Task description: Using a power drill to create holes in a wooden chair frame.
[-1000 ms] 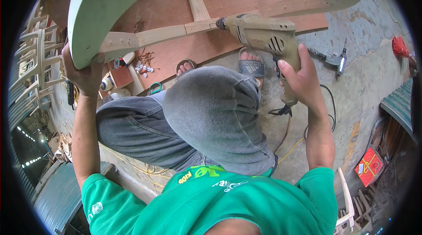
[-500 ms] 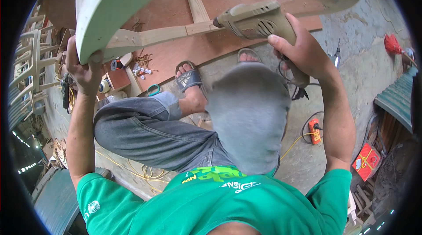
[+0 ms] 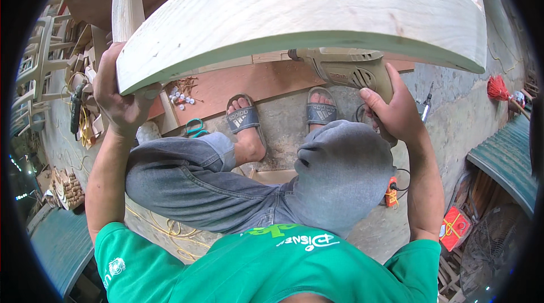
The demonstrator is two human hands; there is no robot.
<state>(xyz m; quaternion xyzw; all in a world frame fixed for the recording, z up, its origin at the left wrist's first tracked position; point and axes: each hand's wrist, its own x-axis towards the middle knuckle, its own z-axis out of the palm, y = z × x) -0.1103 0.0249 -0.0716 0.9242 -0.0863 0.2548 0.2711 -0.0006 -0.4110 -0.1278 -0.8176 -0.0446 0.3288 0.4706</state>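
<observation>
A pale, curved wooden board (image 3: pixel 306 8) spans the upper part of the view, its broad grained face turned toward me. It joins upright wooden pieces, such as the left post (image 3: pixel 128 3). My left hand (image 3: pixel 126 90) is closed round the board's left end, thumb on the lower edge. My right hand (image 3: pixel 401 111) grips the handle of a tan power drill (image 3: pixel 343 69) beneath the board's lower edge. The drill's front end points left; its upper side is partly covered by the board, and I cannot see whether the tip touches wood.
Screws (image 3: pixel 184 85) and small white caps lie on a reddish-brown panel (image 3: pixel 243 85) by my sandalled feet. Teal-handled scissors (image 3: pixel 195 127) rest nearby. An orange power strip (image 3: pixel 391 192) sits beside my knee. Wooden chair frames (image 3: pixel 42 71) stand left; a red-bristled broom (image 3: pixel 498 89) lies right.
The board has tipped, so its broad face now shows instead of its underside. My right hand and the drill have moved lower, below its edge. My left hand still holds the end.
</observation>
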